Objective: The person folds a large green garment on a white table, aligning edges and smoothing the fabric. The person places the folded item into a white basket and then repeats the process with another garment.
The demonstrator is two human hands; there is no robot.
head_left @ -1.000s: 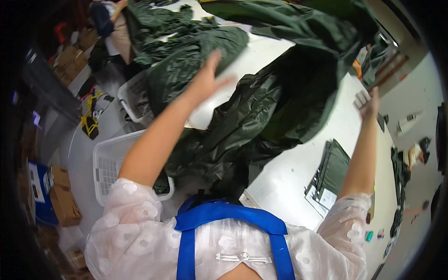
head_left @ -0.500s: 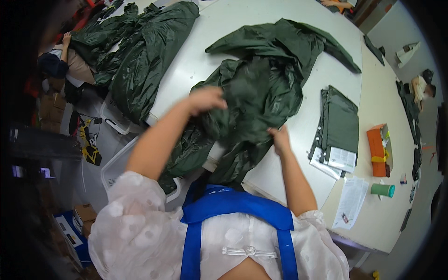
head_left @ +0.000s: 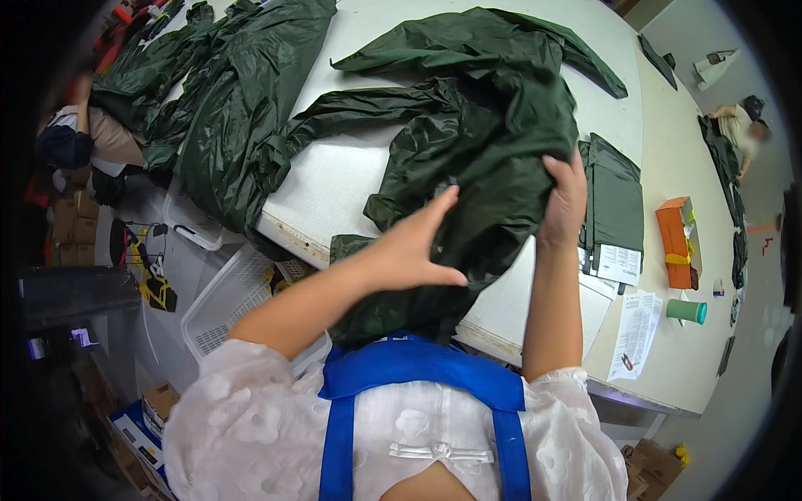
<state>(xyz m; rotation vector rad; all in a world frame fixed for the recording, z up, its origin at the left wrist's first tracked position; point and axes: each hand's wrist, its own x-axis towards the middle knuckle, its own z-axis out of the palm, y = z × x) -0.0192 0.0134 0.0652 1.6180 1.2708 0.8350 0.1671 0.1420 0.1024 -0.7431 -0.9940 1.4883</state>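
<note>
A dark green, shiny raincoat (head_left: 510, 104) lies bunched on the white table in front of me, its sleeves stretching toward the far side. Part of it hangs over the near edge against my blue apron (head_left: 418, 367). My left hand (head_left: 418, 255) is at the near left of the bunched cloth, thumb and fingers spread wide; whether it touches the fabric is unclear. At the right side of the raincoat, my right hand (head_left: 566, 200) grips its edge, thumb toward me and the other fingers partly hidden by cloth.
More green garments (head_left: 242, 117) cover the table's left side. On the right are folded green garments (head_left: 614, 204) with labels, an orange box (head_left: 675, 238), a green cylinder (head_left: 687, 311) and printed sheets (head_left: 635, 334). White baskets (head_left: 219, 305) stand below the left edge. Other people work farther off.
My right hand has moved up and away along the raincoat's right side. My left hand has come down and right, its fingers spreading. The bunched cloth has shifted, uncovering a sleeve-like strip at left.
</note>
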